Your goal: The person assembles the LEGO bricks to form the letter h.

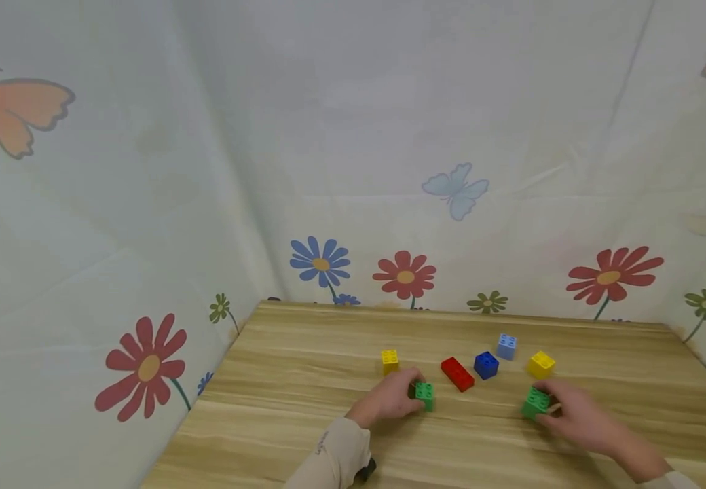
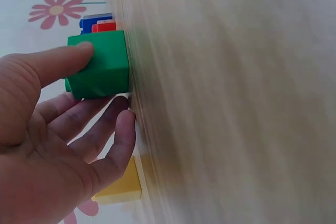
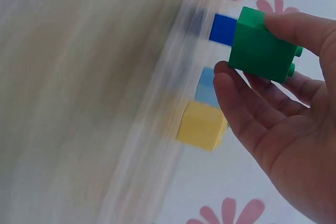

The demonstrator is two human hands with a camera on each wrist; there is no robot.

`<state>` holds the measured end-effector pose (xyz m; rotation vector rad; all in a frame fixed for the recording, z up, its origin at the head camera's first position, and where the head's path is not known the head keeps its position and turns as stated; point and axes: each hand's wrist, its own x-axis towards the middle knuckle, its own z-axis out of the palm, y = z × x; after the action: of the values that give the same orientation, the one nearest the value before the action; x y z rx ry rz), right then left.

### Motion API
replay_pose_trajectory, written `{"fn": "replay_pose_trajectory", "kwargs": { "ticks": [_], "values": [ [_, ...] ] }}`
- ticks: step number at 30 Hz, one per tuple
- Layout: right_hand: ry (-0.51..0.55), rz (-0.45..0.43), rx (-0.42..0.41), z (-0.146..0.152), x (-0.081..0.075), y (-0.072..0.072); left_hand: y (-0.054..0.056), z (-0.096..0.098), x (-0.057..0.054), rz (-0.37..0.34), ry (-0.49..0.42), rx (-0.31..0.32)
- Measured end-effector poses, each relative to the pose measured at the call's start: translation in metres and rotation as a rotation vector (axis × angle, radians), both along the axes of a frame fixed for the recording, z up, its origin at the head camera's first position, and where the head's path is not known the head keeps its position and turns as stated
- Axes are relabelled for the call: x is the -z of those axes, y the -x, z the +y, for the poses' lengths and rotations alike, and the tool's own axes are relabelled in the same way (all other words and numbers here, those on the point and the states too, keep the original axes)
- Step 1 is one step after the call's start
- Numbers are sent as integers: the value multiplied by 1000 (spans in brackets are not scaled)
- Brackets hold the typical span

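I see my left hand [image 1: 392, 399] on the wooden table [image 1: 280, 380], its thumb and fingers pinching a green block [image 1: 424, 394]. My right hand [image 1: 576, 411] pinches a second green block [image 1: 535, 401], and the wrist view is blurry, so I think it sits a bit above the wood. Between my hands lie a red block [image 1: 457, 374] and a dark blue block [image 1: 486, 365]. Farther back sit a yellow block [image 1: 390, 360], a light blue block [image 1: 506, 346] and another yellow block [image 1: 540, 365].
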<state>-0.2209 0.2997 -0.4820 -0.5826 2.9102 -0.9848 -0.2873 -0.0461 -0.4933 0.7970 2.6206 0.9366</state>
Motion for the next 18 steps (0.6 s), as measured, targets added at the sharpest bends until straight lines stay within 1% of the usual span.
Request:
{"fn": "replay_pose_trajectory", "kwargs": {
  "ticks": [4, 8, 13, 18],
  "values": [
    [29, 9, -49, -11, -3, 0, 0, -3, 0, -54, -32, -12],
    [42, 3, -92, -23, -7, 1, 0, -5, 0, -75, -32, -11],
    [29, 29, -135, -38, -10, 3, -2, -8, 1, -72, -19, 1],
    [15, 32, -151, -56, -12, 5, -3, -11, 4, -56, -30, 14]
  ]
}}
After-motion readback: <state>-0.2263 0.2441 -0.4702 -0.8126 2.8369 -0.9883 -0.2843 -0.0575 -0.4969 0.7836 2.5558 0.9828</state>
